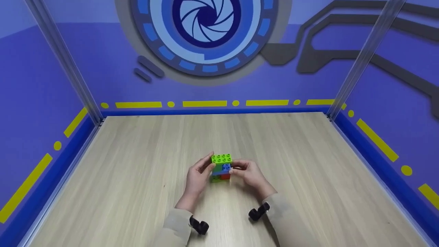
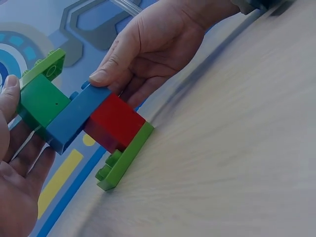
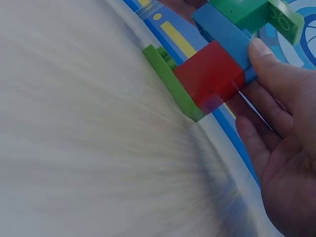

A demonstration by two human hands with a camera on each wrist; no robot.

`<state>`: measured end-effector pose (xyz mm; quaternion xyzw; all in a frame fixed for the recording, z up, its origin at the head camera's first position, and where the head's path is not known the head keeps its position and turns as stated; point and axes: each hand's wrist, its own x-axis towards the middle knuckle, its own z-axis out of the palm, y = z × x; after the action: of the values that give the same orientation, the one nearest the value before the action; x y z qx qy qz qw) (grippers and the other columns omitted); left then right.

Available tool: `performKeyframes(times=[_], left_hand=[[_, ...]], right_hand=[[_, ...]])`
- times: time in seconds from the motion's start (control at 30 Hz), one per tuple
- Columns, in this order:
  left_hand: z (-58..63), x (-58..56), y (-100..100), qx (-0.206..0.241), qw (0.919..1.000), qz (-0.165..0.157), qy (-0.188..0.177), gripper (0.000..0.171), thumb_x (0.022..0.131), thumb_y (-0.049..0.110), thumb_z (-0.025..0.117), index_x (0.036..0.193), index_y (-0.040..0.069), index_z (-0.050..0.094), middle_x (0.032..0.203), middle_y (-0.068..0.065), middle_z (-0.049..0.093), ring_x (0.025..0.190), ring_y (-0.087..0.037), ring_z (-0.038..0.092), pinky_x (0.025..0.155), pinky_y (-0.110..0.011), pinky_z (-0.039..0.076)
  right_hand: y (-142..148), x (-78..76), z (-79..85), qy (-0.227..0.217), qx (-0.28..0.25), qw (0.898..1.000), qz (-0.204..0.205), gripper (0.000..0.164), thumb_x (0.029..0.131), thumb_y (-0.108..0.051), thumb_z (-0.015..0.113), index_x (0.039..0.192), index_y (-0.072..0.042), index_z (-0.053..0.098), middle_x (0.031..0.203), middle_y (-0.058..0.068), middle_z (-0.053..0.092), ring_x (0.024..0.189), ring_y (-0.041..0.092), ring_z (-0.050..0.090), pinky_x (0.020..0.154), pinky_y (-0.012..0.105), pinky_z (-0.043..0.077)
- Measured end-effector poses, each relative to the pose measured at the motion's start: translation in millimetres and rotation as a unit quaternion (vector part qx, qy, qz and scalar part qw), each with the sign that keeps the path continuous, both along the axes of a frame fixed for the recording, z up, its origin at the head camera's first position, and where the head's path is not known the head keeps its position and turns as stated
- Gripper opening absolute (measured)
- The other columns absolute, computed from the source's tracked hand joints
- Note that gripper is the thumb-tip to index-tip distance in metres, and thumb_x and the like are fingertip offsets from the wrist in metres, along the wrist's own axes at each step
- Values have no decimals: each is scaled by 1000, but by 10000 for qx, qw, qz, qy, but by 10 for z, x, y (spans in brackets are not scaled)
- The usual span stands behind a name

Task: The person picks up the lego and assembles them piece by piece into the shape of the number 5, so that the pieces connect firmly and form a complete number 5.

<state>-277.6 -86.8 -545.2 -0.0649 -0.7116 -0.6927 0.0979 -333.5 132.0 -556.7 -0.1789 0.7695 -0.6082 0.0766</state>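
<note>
A stack of toy building bricks stands between my two hands in the head view. Its top is a lime flat brick [image 1: 222,158] with studs. Under that come a green brick [image 2: 44,100], a blue brick [image 2: 79,118], a red brick [image 3: 210,76] and a light green flat brick [image 2: 126,158] at the bottom. On the left side, my left hand [image 1: 197,176] grips the green brick near the top, its thumb on the near side. My right hand [image 1: 253,174] pinches the right end of the blue brick. Whether the bottom brick touches the table is hard to tell.
A pale wood table [image 1: 137,154] lies under the stack. Blue panels with yellow dashes [image 1: 204,103] wall it at the back and both sides, with clear posts [image 1: 360,65] at the back corners. Black wrist mounts [image 1: 199,225] sit on both sleeves.
</note>
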Motion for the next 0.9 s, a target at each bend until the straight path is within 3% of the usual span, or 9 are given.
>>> performKeyframes(times=[0.27,0.47,0.7,0.9], left_hand=[[-30,-5,-51,-149,9998,-156,3,51,97,27,71,146,24,59,152,-2,57,142,-21,54,113,-23,48],[-63,-7,-90,-109,9993,-351,-105,59,93,12,75,147,28,58,145,-5,64,133,-24,61,107,-24,53],[-106,-17,-96,-244,9989,-406,-10,63,93,5,74,150,28,55,142,-9,65,131,-27,62,110,-31,53],[-117,-18,-83,-166,9995,-219,-122,63,95,10,74,150,30,54,143,-8,64,129,-24,62,111,-33,52]], right_hand=[[3,-16,-41,68,-105,9999,-49,37,89,-9,80,122,6,72,120,23,74,107,17,72,92,19,58],[13,-22,-63,99,-222,9997,-36,41,86,-7,82,123,8,70,120,25,73,99,7,71,87,17,58],[14,-21,-103,107,-260,9996,83,48,83,0,83,128,7,67,123,26,72,102,14,73,89,21,59],[5,-6,-115,134,-116,9998,54,52,84,-3,83,132,5,65,124,24,72,108,20,73,92,22,59]])
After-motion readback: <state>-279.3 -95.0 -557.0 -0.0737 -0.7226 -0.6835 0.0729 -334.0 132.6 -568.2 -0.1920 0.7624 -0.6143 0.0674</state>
